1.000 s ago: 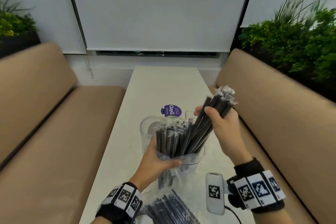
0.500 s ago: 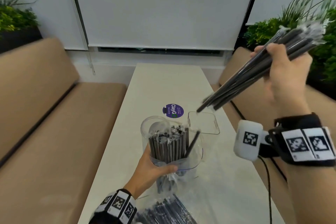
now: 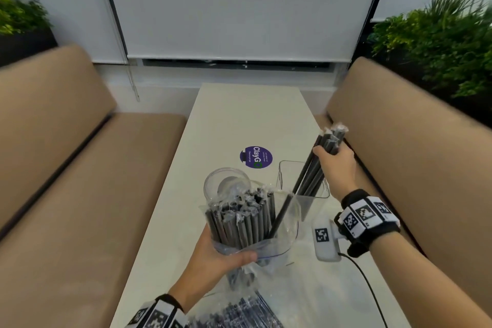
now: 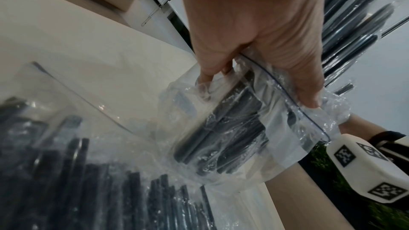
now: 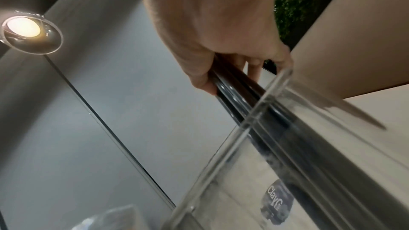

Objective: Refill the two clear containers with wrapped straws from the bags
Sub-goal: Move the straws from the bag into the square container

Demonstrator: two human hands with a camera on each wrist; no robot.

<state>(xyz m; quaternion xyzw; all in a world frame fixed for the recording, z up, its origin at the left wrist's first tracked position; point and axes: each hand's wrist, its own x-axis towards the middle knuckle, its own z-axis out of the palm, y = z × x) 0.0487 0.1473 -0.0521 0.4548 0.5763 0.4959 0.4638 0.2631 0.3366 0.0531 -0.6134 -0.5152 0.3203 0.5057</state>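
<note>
The right hand [image 3: 336, 165] grips a bundle of wrapped black straws [image 3: 316, 168] — lower ends inside the square clear container [image 3: 314, 201] on the white surface [image 3: 247, 114]. The left hand [image 3: 221, 253] clutches an open bag of straws [image 3: 245, 218] upright — a round clear container [image 3: 226, 181] stands just behind.

A café or restaurant seating booth: 2 tan padded benches [image 3: 415, 168] face each other across a long pale worktop [image 3: 247, 120] bearing a purple ClayGo sticker [image 3: 256, 157], with planters of greenery [image 3: 436, 34] and lowered white roller blinds [image 3: 239, 5] behind.
</note>
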